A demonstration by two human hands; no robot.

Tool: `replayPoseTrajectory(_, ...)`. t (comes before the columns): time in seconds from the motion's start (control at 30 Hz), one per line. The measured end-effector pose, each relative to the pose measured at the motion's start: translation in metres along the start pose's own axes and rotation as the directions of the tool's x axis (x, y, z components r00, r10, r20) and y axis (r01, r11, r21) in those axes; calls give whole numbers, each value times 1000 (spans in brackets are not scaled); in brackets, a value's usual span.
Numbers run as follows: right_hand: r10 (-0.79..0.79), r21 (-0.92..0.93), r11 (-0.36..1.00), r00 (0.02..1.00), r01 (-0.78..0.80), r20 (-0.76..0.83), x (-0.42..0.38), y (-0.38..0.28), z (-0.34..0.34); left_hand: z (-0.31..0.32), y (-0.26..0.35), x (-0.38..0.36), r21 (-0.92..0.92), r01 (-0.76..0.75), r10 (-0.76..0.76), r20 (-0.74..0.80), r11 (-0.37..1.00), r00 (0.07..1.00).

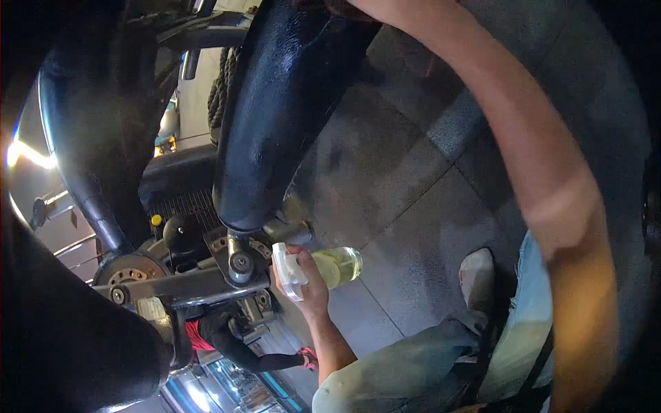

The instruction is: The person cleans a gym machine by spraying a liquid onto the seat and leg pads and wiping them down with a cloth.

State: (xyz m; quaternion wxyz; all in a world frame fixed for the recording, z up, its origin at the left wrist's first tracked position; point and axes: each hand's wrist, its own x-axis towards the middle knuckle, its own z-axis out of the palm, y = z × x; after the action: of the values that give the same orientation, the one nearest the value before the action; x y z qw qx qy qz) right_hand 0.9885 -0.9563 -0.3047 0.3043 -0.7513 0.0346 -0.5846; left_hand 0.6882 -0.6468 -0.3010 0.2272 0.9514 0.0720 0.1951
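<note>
My left hand (313, 282) is wrapped around the neck of a clear spray bottle (337, 267) with a white trigger head (289, 272). Pale yellow liquid shows inside. The bottle is held just beside a metal pivot joint (241, 263) of a gym machine. Above it in the picture runs a long black padded cushion (275, 117) with a shiny surface. My right forearm (475, 76) stretches across to the top edge, near the cushion's upper end; the hand itself is cut off, so its fingers cannot be seen.
The view is turned sideways. More black pads (82, 330) and a metal frame (193, 286) fill the left. A thick rope (220, 89) hangs behind. Another person's dark sleeve (241, 351) is beyond the frame. Grey floor tiles (413, 206) and my jeans (399, 365) lie right.
</note>
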Motion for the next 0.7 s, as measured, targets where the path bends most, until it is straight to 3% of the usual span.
replayPoseTrajectory(0.03, 11, -63, 998, 1000, -10, 10, 4, -8, 3, 1, 3, -2, -16, -1, 1, -4, 1000, 1000)
replayPoseTrajectory(0.1, 105, 9, 994, 993, -106, 46, 3, -37, 4, 5, 16, -3, -48, -12, 12, -9, 999, 1000)
replayPoseTrajectory(0.17, 189, 132, 964, 947, -229, 258, -6, -79, -12, 10, 23, -5, -113, 15, -20, -43, 993, 999)
replayPoseTrajectory(0.2, 197, 206, 926, 873, -315, 447, -17, -106, -26, 14, 28, -4, -148, 26, -34, -50, 989, 998)
replayPoseTrajectory(0.27, 75, 276, 950, 965, -145, 250, -53, -140, -21, 16, 40, 0, -117, 18, -21, -28, 993, 999)
replayPoseTrajectory(0.33, 34, 459, 868, 947, -187, 320, -73, -152, -36, 26, 44, 4, -135, -17, 12, -43, 991, 999)
replayPoseTrajectory(0.4, 8, 511, 834, 929, -210, 369, -89, -158, -48, 38, 48, 9, -144, -75, 73, -22, 987, 997)
replayPoseTrajectory(0.5, 3, 489, 840, 904, -235, 428, -100, -152, -52, 58, 44, 14, -218, -106, 121, 53, 970, 991)
replayPoseTrajectory(0.6, 68, 376, 900, 924, -219, 376, -92, -126, -49, 66, 50, 13, -211, -81, 102, 91, 974, 991)
replayPoseTrajectory(0.7, -19, 315, 940, 902, -131, 431, -70, -77, -58, 63, 44, 5, -170, -82, 99, 95, 982, 991)
